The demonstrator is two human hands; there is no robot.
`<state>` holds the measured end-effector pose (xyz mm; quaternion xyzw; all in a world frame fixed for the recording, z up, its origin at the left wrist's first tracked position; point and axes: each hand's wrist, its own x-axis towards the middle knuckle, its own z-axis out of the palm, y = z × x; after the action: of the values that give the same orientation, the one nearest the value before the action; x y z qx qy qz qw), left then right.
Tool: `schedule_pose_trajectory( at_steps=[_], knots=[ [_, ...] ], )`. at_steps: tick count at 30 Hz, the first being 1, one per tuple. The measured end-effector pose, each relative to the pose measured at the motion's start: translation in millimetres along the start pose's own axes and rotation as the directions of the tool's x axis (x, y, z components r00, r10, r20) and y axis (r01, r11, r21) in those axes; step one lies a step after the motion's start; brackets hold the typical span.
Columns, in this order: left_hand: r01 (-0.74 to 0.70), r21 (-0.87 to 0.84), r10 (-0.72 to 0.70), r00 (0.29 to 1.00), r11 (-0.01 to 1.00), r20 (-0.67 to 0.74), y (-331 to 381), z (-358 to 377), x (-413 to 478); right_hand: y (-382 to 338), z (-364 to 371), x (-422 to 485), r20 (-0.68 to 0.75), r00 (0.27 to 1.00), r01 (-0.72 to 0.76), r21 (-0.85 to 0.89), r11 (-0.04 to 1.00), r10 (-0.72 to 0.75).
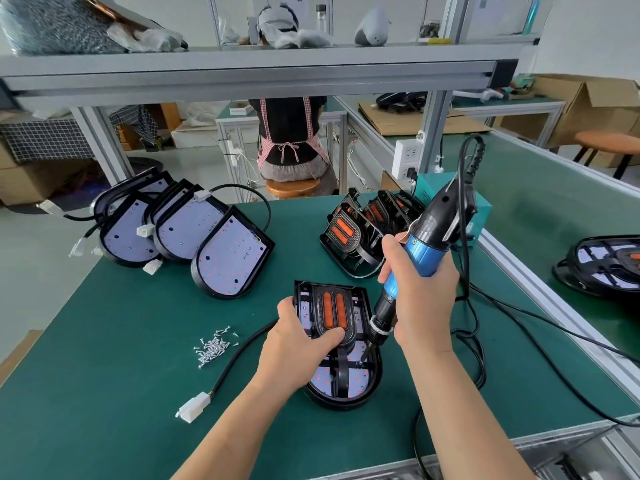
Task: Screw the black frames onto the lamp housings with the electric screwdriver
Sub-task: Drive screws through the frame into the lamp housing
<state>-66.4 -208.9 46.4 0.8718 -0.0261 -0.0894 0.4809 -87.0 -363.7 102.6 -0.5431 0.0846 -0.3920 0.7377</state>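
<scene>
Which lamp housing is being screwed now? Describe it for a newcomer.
On the green mat, look near centre, right of the loose screws. That lamp housing lies under the left hand. Unlike the bare housings behind, it carries an orange-striped black frame and sits under the electric screwdriver.

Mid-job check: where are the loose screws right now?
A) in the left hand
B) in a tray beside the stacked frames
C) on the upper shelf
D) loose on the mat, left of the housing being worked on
D: the screws lie loose on the green mat, left of the housing that the left hand holds while the right hand grips the electric screwdriver.
</scene>
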Motion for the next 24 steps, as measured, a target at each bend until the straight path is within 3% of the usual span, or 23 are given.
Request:
schedule_pose_trajectory(
  at_steps=[11, 18, 24],
  knots=[
    [-0.013, -0.037, 0.011, 0.999, 0.999, -0.049, -3.1, 5.8, 0.6, 1.9, -0.8, 2.3, 0.103, 0.994, -0.018, -0.039, 0.999, 0.022],
    [-0.005, -0.019, 0.004, 0.998, 1.0, -0.064, -2.1, 7.7, -0.1, 3.9, 0.8, 3.8, 0.361, 0.932, -0.035, -0.036, 0.999, 0.045],
    [0.003, -0.019, -0.004, 0.999, 1.0, -0.039, 1.5, 4.3, -1.8, -4.3, 0.4, 0.3, 0.376, 0.926, -0.049, 0.017, 0.999, 0.039]
  ],
)
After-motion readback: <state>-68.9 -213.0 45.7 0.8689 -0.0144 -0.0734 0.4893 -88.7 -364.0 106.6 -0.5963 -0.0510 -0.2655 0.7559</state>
